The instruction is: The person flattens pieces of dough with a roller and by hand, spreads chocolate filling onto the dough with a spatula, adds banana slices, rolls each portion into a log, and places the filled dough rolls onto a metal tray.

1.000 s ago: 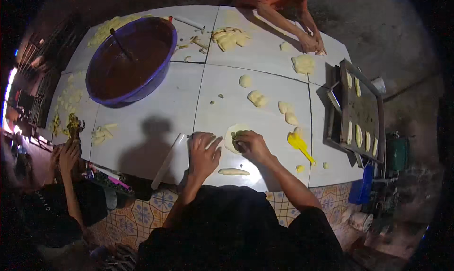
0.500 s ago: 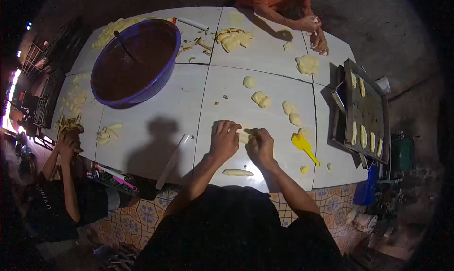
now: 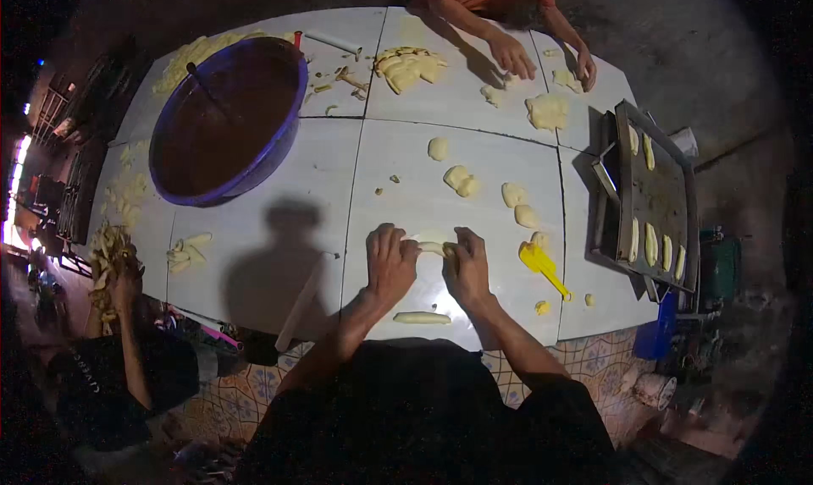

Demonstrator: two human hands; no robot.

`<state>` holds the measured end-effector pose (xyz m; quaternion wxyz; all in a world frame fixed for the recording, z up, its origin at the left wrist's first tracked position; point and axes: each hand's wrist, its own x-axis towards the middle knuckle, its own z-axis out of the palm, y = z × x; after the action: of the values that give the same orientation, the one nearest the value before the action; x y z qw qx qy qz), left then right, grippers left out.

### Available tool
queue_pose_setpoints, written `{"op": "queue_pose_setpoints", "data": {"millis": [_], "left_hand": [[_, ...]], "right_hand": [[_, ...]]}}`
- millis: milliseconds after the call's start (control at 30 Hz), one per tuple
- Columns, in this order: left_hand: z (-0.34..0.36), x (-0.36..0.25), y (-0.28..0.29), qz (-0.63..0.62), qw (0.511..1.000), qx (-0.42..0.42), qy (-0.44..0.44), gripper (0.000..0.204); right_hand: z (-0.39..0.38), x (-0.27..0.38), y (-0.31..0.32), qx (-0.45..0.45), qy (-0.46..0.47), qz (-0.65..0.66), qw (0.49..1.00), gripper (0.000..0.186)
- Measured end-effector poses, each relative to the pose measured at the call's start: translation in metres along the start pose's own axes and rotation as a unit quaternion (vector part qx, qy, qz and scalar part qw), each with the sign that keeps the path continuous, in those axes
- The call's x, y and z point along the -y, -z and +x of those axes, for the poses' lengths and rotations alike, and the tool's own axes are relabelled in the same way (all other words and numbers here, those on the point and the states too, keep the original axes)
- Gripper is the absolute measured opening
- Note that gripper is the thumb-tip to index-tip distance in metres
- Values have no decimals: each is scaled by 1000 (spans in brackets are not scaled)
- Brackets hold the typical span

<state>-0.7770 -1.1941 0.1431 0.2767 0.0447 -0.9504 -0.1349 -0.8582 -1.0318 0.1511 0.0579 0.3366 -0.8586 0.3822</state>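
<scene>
A piece of pale dough lies on the white tiled table in front of me, its near edge rolled into a thin log. My left hand pinches its left end, and my right hand has closed fingers on its right end. Nearer to my body rests a finished-looking dough roll. Beyond my hands lie a dough ball, a creased dough lump and more lumps to the right. A yellow plastic scraper is right of my right hand, beside a small yellow dab.
A large purple basin of brown liquid, with a handle in it, stands at left. Metal trays holding dough rolls are at right. Across the table a person's hands work dough; another person's hand holds peels at left.
My hands have drawn slightly apart, and the dough between them now shows a rolled near edge. Across the table, the person's hands have separated and come down to the dough.
</scene>
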Motion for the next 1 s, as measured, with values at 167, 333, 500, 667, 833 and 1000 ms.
{"op": "queue_pose_setpoints", "data": {"millis": [167,333,500,667,833,1000], "left_hand": [[2,-2,-9,15,980,195,41,69],[73,20,-54,52,984,137,98,69],[60,28,-29,-72,993,97,-1,73],[42,24,-17,-227,966,118,34,61],[19,9,25,-339,909,179,163,49],[-59,-28,79,-336,890,275,141,47]], "right_hand": [[-9,10,-12,108,-23,-100,989,58],[69,-19,-49,-24,-105,-160,981,64],[61,-20,-11,-89,-55,-9,994,55],[30,-11,-9,21,10,66,998,32],[14,2,26,158,-123,259,945,32],[-59,7,67,344,-34,210,914,44]]}}
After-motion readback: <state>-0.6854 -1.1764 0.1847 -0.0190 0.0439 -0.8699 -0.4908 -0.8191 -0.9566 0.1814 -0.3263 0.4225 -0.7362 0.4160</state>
